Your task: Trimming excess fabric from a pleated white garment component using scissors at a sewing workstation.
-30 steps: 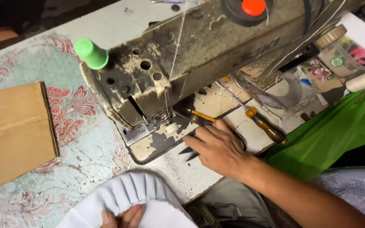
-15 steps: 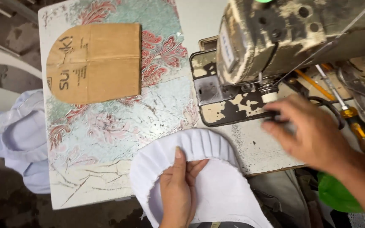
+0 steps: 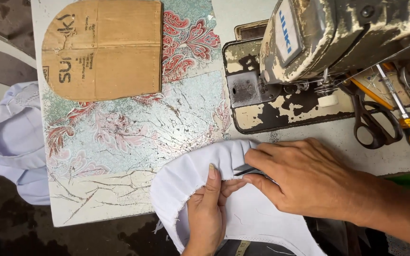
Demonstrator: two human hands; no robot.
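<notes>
Change: the right hand [image 3: 309,182] has left the sewing machine [image 3: 338,38] and is now meeting the left hand [image 3: 209,208].
Left hand: pinching the white pleated cloth [image 3: 186,175].
Right hand: gripping small snips [image 3: 245,169] against the pleats.
Cloth: overhanging the bench [image 3: 134,142] front edge.
Room: open patterned surface lying leftward, below the cardboard template [image 3: 103,47].

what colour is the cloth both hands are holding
White; the pleated cloth shows best in the head view, at the table's near edge.
</notes>
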